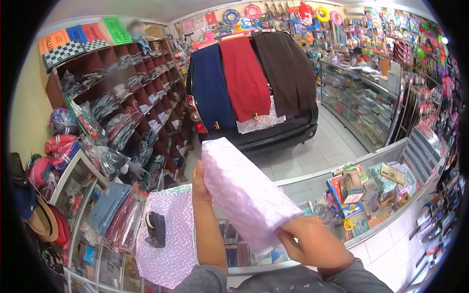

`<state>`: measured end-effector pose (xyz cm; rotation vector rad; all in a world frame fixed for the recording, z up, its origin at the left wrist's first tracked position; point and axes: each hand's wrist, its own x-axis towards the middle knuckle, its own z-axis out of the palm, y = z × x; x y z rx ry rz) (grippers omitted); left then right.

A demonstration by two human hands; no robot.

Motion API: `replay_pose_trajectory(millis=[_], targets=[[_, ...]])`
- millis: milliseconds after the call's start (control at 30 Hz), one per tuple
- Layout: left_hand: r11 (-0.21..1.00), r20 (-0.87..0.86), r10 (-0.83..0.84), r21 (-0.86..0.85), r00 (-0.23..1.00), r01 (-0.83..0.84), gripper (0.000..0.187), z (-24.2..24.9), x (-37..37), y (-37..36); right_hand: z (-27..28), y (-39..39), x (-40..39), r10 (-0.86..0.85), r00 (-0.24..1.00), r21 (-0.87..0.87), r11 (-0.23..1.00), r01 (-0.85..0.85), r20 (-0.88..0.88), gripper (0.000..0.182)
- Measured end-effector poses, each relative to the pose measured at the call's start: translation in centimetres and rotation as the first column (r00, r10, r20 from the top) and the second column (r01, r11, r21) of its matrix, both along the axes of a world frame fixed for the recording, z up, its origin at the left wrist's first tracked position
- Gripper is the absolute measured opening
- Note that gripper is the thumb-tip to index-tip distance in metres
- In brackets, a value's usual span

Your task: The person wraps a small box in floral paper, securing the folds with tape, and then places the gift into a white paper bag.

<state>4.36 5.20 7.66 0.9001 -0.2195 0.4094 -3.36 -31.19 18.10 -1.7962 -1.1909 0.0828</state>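
Observation:
Above the glass counter I hold up a box-shaped parcel (251, 183) covered in pale purple patterned paper, tilted with its far end to the upper left. My left hand (199, 185) grips its far left end, with most of the fingers hidden behind it. At the near right end my right hand (305, 239) is closed on the parcel, the fingers curled at its lower edge. A black tape dispenser (156, 232) stands to the left on a loose sheet of purple floral wrapping paper (168, 263).
Plastic-wrapped clothes (110, 205) lie left of the paper. Yellow-handled scissors (349, 223), a phone (392, 173) and small boxes (352, 193) sit on the right counter. Beyond, trousers (244, 78) drape over a car's rear (273, 139). Shelves (110, 61) line the left; a person (359, 58) is behind a display case (356, 97).

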Motion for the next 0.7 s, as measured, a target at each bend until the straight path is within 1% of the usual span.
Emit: replay_pose_trajectory(millis=[33,67,100,133,167,233,300,367,400,433,500,533,567,633,667,700], targets=[[0.999,0.032,0.007,0.051,0.999,-0.009,0.063,0.2,-0.1,-0.4,-0.9,-0.4,0.5,-0.015,0.988,-0.294,0.955,-0.032,-0.156,0.046],[0.999,-0.012,-0.009,0.035,1.000,0.009,0.056,0.5,-0.1,-1.0,-2.4,-0.6,0.8,-0.023,0.986,-0.291,0.956,-0.027,-0.165,0.046],[0.988,0.023,0.071,0.139,0.997,-0.074,0.052,1.7,-0.5,-2.4,-4.6,-0.7,0.7,-0.031,0.993,-0.134,0.991,0.015,-0.116,0.048],[0.987,0.018,0.071,0.145,0.997,-0.073,0.049,1.7,-0.3,-3.2,-6.8,-0.8,0.5,-0.047,0.996,0.027,0.998,0.049,-0.069,0.050],[0.986,0.009,0.073,0.152,0.997,-0.073,0.045,1.5,-0.2,-3.9,-9.0,-0.9,0.3,-0.052,0.995,0.026,0.998,0.054,-0.082,0.050],[0.986,-0.008,0.066,0.156,0.998,-0.064,0.043,1.4,0.0,-5.4,-12.2,-0.9,0.2,-0.093,0.989,0.039,0.995,0.089,0.117,0.055],[0.986,-0.022,0.059,0.158,0.998,-0.055,0.040,1.6,-0.4,-8.0,-14.0,-1.3,0.8,-0.098,0.990,0.032,0.995,0.095,0.102,0.055],[0.991,-0.025,0.137,-0.008,0.990,-0.137,0.033,2.8,-1.6,-11.2,-14.9,-0.8,1.3,-0.103,0.990,0.023,0.995,0.101,0.096,0.055],[0.997,0.014,0.069,-0.019,0.998,-0.069,0.033,2.7,-2.0,-11.3,-15.3,-0.9,1.6,-0.104,0.990,0.019,0.995,0.102,0.100,0.055],[0.997,0.018,0.070,-0.024,0.997,-0.069,0.033,2.9,-2.6,-11.9,-15.8,-0.9,2.0,-0.104,0.989,0.017,0.995,0.102,0.107,0.055],[0.990,0.189,0.133,0.013,0.973,-0.138,0.041,4.1,-4.3,-13.7,-16.3,-0.3,3.3,-0.099,0.987,0.011,0.995,0.098,0.124,0.054],[0.993,0.194,0.109,0.027,0.975,-0.117,0.056,5.1,-5.4,-14.5,-16.4,0.1,4.0,-0.096,0.986,0.008,0.995,0.095,0.135,0.054],[0.992,0.202,0.114,0.021,0.973,-0.121,0.056,5.3,-5.7,-14.9,-16.6,0.3,4.6,-0.092,0.985,0.004,0.996,0.092,0.146,0.054],[0.992,0.338,0.097,0.045,0.936,-0.119,0.066,5.2,-5.9,-15.3,-16.9,0.7,5.9,-0.086,0.982,-0.006,0.996,0.088,0.168,0.054],[0.997,0.336,0.074,0.001,0.939,-0.078,0.077,4.8,-5.9,-15.1,-17.0,0.9,6.5,-0.083,0.980,-0.013,0.996,0.087,0.178,0.054],[0.997,0.340,0.080,-0.008,0.937,-0.082,0.077,5.1,-6.0,-15.0,-17.1,1.1,6.9,-0.079,0.979,-0.020,0.996,0.084,0.186,0.054]])
